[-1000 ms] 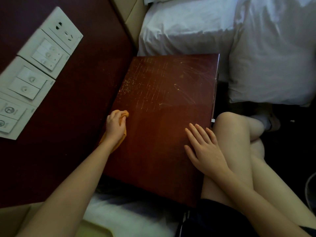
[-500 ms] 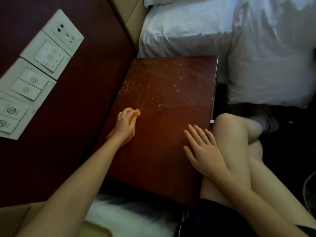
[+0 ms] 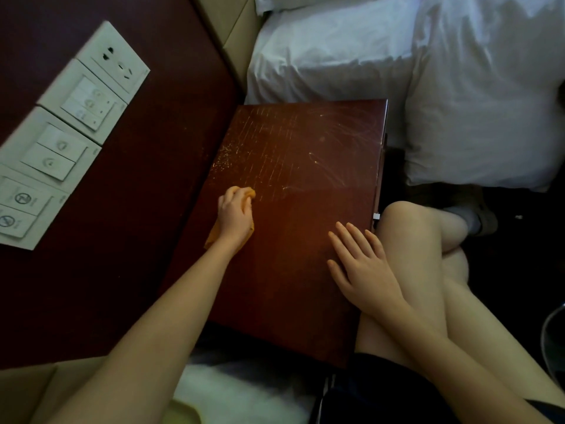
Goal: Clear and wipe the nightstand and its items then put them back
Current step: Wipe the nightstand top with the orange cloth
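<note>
Wipe step in hand: small orange cloth [image 3: 248, 193] is gripped under curled fingers of left hand [image 3: 235, 215], mid-left on glossy red-brown wooden nightstand top [image 3: 305, 301]. Right hand [image 3: 360, 264] is laid flat, fingers spread, near right edge. Streaked far half is likely to be swept next.

Vantage: your head camera sits above the nightstand [image 3: 305, 255]; you look steeply down, so its top shows almost face-on
Facing: forward and down toward the bed; the white pillow [image 3: 477, 111] fills the upper right; the wall switch plates [image 3: 58, 151] run down the left
Nearness: close; your forearms enter from the bottom edge; your left hand [image 3: 235, 217] on the orange cloth [image 3: 249, 193] and your right hand [image 3: 363, 266] lie mid-frame; your bent knee [image 3: 406, 221] is just beside the top's right edge
Coverage: one wide-angle view; it takes in wall, bed and lap together
</note>
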